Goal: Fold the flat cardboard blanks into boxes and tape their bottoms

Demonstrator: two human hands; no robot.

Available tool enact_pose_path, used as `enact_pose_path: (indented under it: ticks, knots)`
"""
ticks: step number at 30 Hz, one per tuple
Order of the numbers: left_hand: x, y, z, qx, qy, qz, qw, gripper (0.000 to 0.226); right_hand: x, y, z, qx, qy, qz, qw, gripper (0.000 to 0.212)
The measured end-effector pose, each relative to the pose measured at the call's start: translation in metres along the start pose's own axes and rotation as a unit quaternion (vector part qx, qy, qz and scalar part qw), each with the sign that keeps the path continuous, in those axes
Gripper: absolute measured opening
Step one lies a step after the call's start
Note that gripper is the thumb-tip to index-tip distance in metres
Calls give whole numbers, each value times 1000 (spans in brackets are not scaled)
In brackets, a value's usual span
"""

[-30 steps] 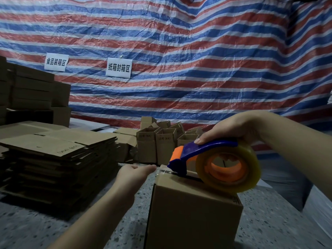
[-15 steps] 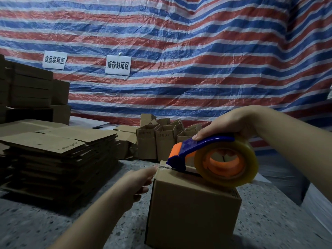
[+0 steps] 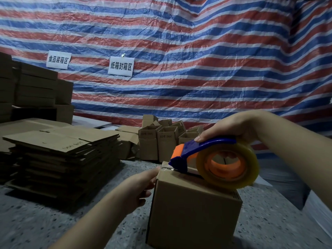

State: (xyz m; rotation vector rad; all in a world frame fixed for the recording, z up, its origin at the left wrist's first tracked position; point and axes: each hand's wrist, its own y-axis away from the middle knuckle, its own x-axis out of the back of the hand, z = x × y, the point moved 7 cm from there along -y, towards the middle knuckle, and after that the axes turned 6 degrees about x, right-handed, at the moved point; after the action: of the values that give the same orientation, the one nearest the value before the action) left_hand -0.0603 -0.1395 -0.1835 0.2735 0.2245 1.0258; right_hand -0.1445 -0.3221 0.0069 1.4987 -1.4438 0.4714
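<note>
- Brown folded cardboard box (image 3: 194, 209) stands near centre on speckled grey bench (image 3: 36, 227).
- Right hand (image 3: 231, 128): grip curled round blue-and-orange tape dispenser (image 3: 213, 162), resting on box top.
- Left hand (image 3: 138, 186): fingers loosely bent, touching box's left top edge.
- Stack of flat brown cardboard blanks (image 3: 61, 159) lies left.

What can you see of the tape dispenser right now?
The tape dispenser has a blue plastic frame with an orange block near its front and an orange hub holding a large roll of clear tape. It rests tilted on top of the brown cardboard box, its blue nose down on the far-left edge, where a strip of tape shows. The right hand grips it from above, fingers curled over the blue handle. The left hand touches the box's left side, not the dispenser.
</note>
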Motion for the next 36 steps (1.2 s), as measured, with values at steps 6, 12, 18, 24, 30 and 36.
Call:
enact_pose_path:
  ticks: [6, 12, 18, 24, 30, 36]
  knots:
    - [1, 4, -8, 4, -38, 12, 999, 97, 1, 0, 1, 0, 0, -4, 1000, 89]
    - [17, 14, 22, -137, -42, 148, 979, 55, -1, 1, 0, -1, -3, -12, 1000, 82]
    - [-16, 36, 58, -328, -263, 62, 905, 40, 0, -1, -1, 13, -5, -13, 1000, 89]
    - [-25, 41, 44, -320, -399, 97, 854, 44, 5, -4, -2, 10, 9, -11, 1000, 75]
    - [-26, 48, 48, -316, -485, 144, 803, 46, 26, -4, 18, 48, -16, 34, 998, 59]
    - [-27, 48, 48, -312, -488, 138, 803, 46, 38, -1, 53, 65, -54, 77, 993, 33]
